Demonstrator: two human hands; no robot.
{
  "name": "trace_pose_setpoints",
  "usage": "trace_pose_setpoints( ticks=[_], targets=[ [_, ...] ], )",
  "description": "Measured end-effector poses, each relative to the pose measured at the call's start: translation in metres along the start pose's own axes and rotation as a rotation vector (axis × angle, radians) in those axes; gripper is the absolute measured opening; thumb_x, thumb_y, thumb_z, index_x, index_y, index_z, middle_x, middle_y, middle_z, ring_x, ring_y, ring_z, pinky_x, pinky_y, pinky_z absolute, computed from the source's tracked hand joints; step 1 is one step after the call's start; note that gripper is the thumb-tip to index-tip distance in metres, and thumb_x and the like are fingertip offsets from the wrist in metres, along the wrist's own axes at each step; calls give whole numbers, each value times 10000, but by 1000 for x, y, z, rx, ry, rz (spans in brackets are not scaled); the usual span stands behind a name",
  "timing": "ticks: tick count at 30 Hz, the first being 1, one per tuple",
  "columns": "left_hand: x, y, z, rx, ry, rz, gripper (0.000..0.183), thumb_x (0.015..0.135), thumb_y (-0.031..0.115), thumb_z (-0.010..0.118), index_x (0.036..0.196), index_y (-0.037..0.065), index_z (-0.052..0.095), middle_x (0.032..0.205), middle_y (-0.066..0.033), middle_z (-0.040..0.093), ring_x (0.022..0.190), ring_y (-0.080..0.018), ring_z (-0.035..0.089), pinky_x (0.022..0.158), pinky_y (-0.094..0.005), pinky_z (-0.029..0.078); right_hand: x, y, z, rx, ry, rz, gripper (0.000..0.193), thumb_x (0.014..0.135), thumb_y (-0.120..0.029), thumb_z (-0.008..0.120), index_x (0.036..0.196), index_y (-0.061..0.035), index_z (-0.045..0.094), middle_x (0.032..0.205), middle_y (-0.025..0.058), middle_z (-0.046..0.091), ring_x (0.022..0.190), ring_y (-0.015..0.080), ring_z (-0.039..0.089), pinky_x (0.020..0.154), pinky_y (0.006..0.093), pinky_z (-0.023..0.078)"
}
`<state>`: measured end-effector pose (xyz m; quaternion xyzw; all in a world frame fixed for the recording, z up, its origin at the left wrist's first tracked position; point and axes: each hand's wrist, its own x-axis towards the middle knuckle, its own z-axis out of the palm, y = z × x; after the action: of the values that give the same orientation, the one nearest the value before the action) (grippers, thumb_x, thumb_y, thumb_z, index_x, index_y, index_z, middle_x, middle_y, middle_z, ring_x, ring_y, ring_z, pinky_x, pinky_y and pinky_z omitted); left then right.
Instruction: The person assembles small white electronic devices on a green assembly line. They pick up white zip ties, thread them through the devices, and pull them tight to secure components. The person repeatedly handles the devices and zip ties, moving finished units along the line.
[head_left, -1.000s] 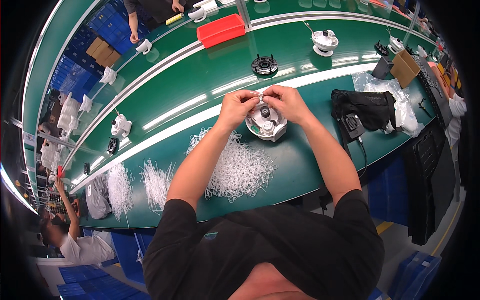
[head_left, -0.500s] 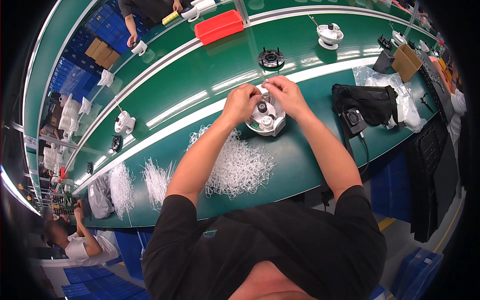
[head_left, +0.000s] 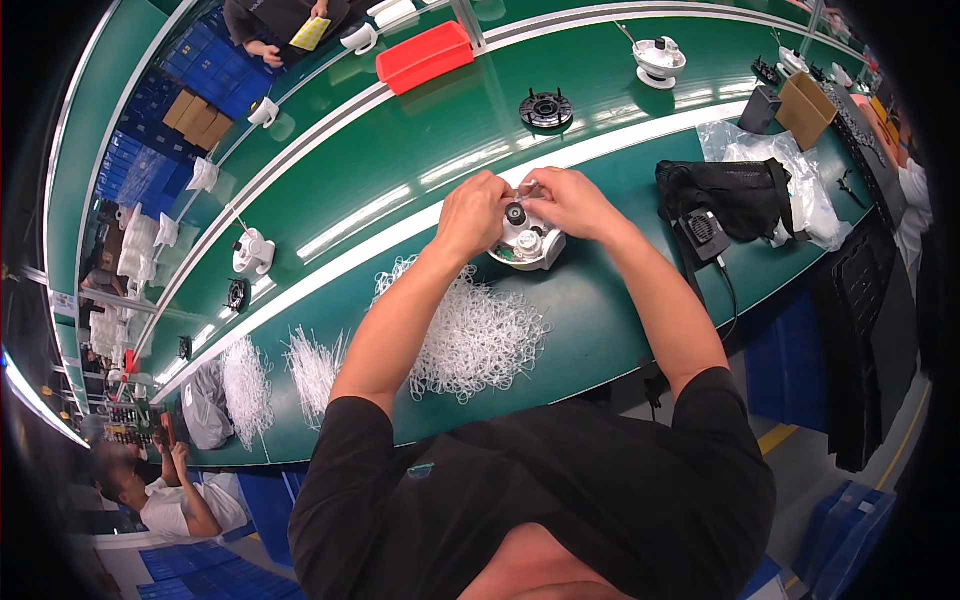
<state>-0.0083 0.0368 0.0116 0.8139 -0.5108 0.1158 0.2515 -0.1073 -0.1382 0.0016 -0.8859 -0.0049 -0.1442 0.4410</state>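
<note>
A white, rounded appliance housing (head_left: 548,256) stands in front of me, with a black knob-like part (head_left: 515,213), a white round part (head_left: 528,243) and a bit of green board inside. My left hand (head_left: 474,214) is at its far left rim, fingers bent and pressed together. Opposite, my right hand (head_left: 572,203) pinches at the far side, just behind the black part. The fingertips of both hands nearly meet there. Whatever thin piece lies between them is too small to make out. Left of the housing spreads a heap of white looped ties (head_left: 478,335).
Straighter white ties (head_left: 314,368) and another white pile (head_left: 246,385) lie leftward. Beyond a white rail, the green surface carries a black ring part (head_left: 546,110), more white housings (head_left: 658,62) and a red bin (head_left: 425,58). A black bag (head_left: 722,200) lies right. Co-workers sit and stand nearby.
My right fingertips have come down and closer to the housing's inside. My left hand has shifted slightly left. Across the line, a co-worker's hand has left a white jug-shaped part.
</note>
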Motion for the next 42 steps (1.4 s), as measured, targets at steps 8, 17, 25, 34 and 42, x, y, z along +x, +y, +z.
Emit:
trace_pose_setpoints(
  ticks=[8, 17, 25, 34, 42],
  targets=[
    [-2, 3, -3, 58, 36, -11, 56, 844, 84, 642, 866, 34, 629, 865, -137, 626, 821, -354, 623, 727, -447, 494, 5, -5, -8, -294, -68, -144, 179, 841, -194, 675, 959, -61, 691, 930, 156, 664, 909, 350, 640, 800, 446, 503],
    [-11, -13, -5, -160, 61, -174, 200, 888, 178, 656, 987, 4, 650, 931, -147, 657, 842, -330, 655, 757, -424, 515, 0, -3, -14, -31, -34, -38, 271, 913, -275, 644, 1041, -39, 680, 924, 111, 661, 881, 253, 635, 786, 368, 501],
    [-22, -26, -16, -901, -445, -724, 267, 977, 205, 589, 1076, -40, 635, 876, -109, 686, 668, -168, 667, 574, -284, 600, 1, 87, 12, 401, 430, 213, 296, 960, -286, 621, 1061, -11, 666, 880, 45, 669, 755, 106, 572, 697, 261, 481],
    [34, -88, -11, -1104, 213, -930, 253, 987, 93, 496, 1125, -118, 480, 1041, -250, 628, 794, -335, 702, 673, -346, 648, -1, 83, 16, 311, 370, 105, 220, 941, -205, 651, 1050, -15, 674, 857, 7, 646, 786, 93, 569, 722, 246, 471],
    [27, -114, -16, -1089, 371, -1068, 367, 984, 225, 599, 1112, -115, 551, 1024, -203, 654, 852, -282, 675, 676, -334, 597, 0, 85, 11, 374, 319, 134, 196, 923, -182, 660, 1034, -22, 685, 855, 15, 665, 787, 92, 597, 734, 248, 484]
  ],
)
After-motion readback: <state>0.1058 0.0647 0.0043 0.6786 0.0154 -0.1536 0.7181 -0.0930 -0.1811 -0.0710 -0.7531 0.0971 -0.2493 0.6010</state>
